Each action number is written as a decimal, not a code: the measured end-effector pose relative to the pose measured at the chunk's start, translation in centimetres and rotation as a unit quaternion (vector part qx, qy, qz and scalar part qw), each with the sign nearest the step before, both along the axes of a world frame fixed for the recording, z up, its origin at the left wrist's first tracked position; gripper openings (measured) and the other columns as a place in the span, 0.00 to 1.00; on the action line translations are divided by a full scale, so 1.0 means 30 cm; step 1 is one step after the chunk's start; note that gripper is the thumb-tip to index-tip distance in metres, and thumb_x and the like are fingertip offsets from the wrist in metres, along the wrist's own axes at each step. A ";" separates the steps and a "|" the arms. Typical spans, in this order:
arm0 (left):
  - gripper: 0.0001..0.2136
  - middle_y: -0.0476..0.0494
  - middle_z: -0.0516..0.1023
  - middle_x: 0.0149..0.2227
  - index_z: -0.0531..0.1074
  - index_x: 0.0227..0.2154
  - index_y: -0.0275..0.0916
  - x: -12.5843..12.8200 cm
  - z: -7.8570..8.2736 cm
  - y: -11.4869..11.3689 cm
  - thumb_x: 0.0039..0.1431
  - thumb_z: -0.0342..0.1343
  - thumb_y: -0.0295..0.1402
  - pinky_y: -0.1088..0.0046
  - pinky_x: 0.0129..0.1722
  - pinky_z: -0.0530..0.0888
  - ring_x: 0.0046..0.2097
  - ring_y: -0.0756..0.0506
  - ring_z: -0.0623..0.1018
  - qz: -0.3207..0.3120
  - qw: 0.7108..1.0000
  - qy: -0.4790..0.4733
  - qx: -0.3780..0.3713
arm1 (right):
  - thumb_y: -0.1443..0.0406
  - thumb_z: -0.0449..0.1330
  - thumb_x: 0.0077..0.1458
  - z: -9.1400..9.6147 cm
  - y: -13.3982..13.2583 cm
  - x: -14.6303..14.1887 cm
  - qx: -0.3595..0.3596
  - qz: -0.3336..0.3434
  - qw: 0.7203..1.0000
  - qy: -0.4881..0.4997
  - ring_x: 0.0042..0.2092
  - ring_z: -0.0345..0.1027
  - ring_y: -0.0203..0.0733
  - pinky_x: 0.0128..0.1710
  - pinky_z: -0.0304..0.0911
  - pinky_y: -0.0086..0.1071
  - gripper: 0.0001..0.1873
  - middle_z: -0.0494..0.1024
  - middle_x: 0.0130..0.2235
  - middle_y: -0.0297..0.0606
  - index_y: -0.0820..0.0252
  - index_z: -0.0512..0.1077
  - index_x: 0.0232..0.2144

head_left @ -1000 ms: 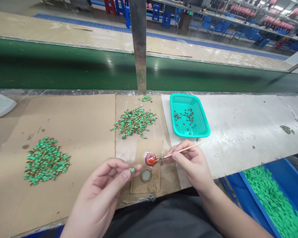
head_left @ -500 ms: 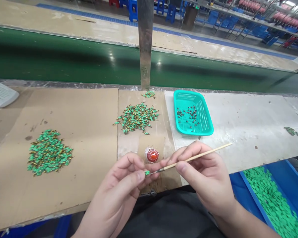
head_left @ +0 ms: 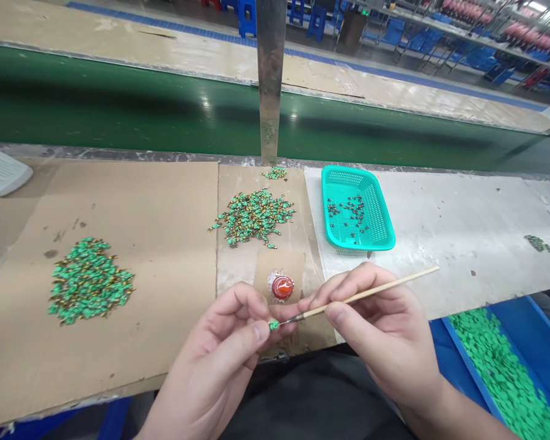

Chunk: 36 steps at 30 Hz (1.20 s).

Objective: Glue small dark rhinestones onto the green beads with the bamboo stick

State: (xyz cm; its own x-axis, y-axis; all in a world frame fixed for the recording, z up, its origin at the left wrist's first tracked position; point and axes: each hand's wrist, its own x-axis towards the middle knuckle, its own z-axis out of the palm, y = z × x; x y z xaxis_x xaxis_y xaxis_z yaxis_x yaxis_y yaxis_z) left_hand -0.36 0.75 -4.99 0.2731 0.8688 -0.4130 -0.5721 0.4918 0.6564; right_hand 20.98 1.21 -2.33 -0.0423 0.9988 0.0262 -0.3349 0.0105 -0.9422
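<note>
The left hand (head_left: 224, 351) pinches 1 tiny green piece (head_left: 274, 326) between thumb and fingers, in front of the person at the near edge of the bench. The right hand (head_left: 389, 330) grips a fine paintbrush (head_left: 371, 293) with a pale wooden handle, its tip aimed left at that piece; whether the bristles touch it is too small to tell.

The pinch covers much of the piece, so a firm push from the brush could tip it out of the fingertips, or a slight slip could mark skin instead. An overloaded tip could blot past the spot meant for it.

Just beyond the fingers, a small round cap (head_left: 283, 286) of glossy red, probably paint, sits on cardboard (head_left: 165, 238); a knuckle swung far could knock or smear it. A dropped piece could get lost among the similar ones in the left pile (head_left: 90, 282) or the middle pile (head_left: 255, 218). The turquoise basket (head_left: 388, 235) stands on the far right, clear of the brush.
</note>
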 end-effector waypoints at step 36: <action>0.10 0.47 0.88 0.36 0.86 0.34 0.48 -0.001 -0.009 -0.026 0.64 0.83 0.36 0.58 0.55 0.92 0.51 0.32 0.93 0.025 0.998 0.040 0.052 | 0.77 0.76 0.67 0.054 -0.008 0.020 0.135 0.018 0.978 -0.157 0.48 0.94 0.48 0.55 0.91 0.40 0.18 0.95 0.47 0.37 0.48 0.88 0.48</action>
State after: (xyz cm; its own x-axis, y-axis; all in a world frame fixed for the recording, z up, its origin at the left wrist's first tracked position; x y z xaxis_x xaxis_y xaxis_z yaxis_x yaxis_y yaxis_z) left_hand -0.38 -0.05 -5.25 0.1971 0.9197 -0.3395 -0.5376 0.3910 0.7471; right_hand 21.58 0.98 -0.71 -0.1263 0.9549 0.2688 -0.0342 0.2666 -0.9632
